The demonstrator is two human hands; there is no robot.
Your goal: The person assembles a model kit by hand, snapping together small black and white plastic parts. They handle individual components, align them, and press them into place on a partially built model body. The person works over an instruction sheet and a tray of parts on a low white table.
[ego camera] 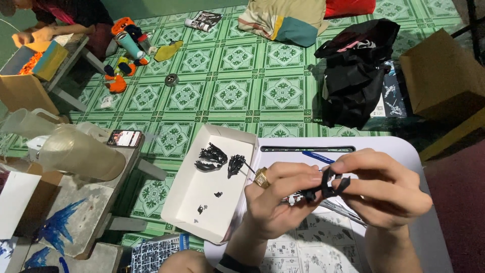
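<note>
The small black, angular plastic model part [331, 184] sits pinched between both hands, thumbs and fingertips of each grip closed on it from either side, above the white rounded lap surface [429, 232]. The left hand [275, 199], wearing a gold ring [261, 178], curls palm-up; the right hand [386, 189] arches over, knuckles up. Under the hands lies a printed paper instruction sheet [313, 247]. Just left of the left grip, a shallow white cardboard box lid [189, 194] holds glossy black feathered wing pieces [212, 156]. Beyond the right grip, a black cloth bag [353, 76] slumps on the green patterned floor tiles [232, 91].
</note>
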